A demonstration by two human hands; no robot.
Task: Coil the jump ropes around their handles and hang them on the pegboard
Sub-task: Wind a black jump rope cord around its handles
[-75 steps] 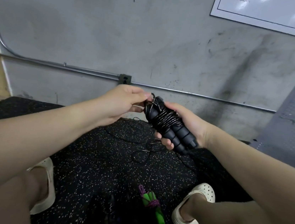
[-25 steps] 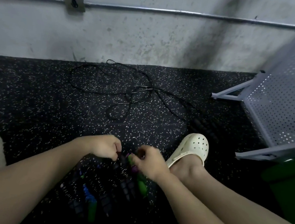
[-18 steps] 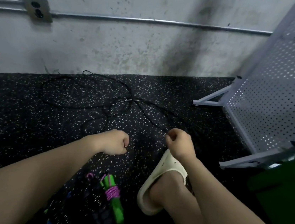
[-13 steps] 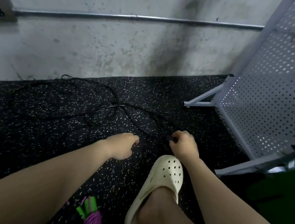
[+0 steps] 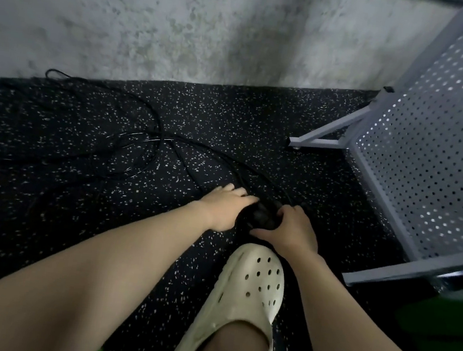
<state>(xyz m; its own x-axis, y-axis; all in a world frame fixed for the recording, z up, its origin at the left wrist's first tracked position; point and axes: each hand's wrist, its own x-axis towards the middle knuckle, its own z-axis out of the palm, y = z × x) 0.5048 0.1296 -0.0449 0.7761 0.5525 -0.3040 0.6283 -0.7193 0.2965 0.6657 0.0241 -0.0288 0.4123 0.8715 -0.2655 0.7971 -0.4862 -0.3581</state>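
A loose black jump rope (image 5: 146, 147) lies in tangled loops on the speckled black floor, running from the wall toward my hands. Its black handles (image 5: 260, 218) lie on the floor between my two hands and are hard to make out against the dark mat. My right hand (image 5: 288, 229) curls its fingers and thumb around the handles from the right. My left hand (image 5: 226, 206) lies over their left side with fingers stretched forward, touching them. The grey pegboard (image 5: 444, 143) stands tilted on its metal frame at the right.
A grey concrete wall (image 5: 184, 23) bounds the floor at the back. My foot in a cream clog (image 5: 247, 297) stands just below my hands. The pegboard's frame legs (image 5: 316, 142) reach onto the floor at right. Something green (image 5: 439, 323) sits at the lower right.
The coiled black rope was put down by the green and purple one. My view swung right and down, and both hands reached forward to the loose rope's handles, which my right hand now grips.
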